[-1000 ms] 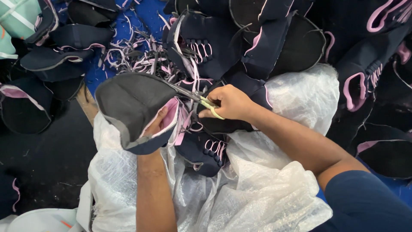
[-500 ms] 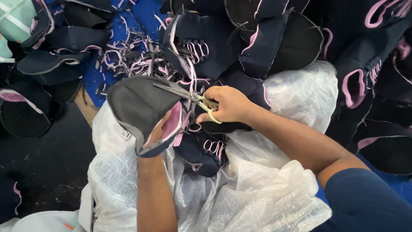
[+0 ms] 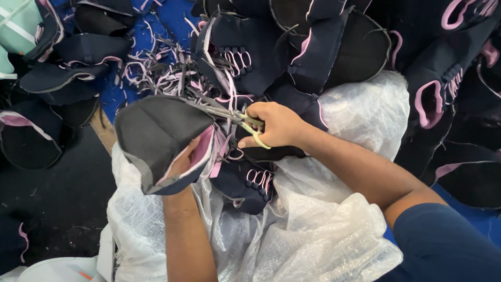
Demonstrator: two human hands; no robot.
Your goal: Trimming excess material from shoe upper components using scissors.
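Observation:
My left hand (image 3: 183, 163) is tucked inside a dark grey shoe upper (image 3: 156, 130) with pink lining and holds it up, sole side toward me. My right hand (image 3: 274, 124) grips small scissors (image 3: 235, 116) with pale yellow handles. The blades lie along the top right edge of the upper. Most of my left hand is hidden by the fabric. Another navy upper (image 3: 242, 183) with pink lace loops lies just below the scissors on a clear plastic sheet (image 3: 313, 230).
Several navy and pink shoe uppers (image 3: 323, 47) are piled across the top and right. Pink and dark fabric trimmings (image 3: 156, 73) litter a blue surface at upper left. More uppers (image 3: 57, 78) are stacked at left beside a dark floor (image 3: 52, 209).
The held upper has shifted slightly right and turned, and the scissors have moved along its top edge.

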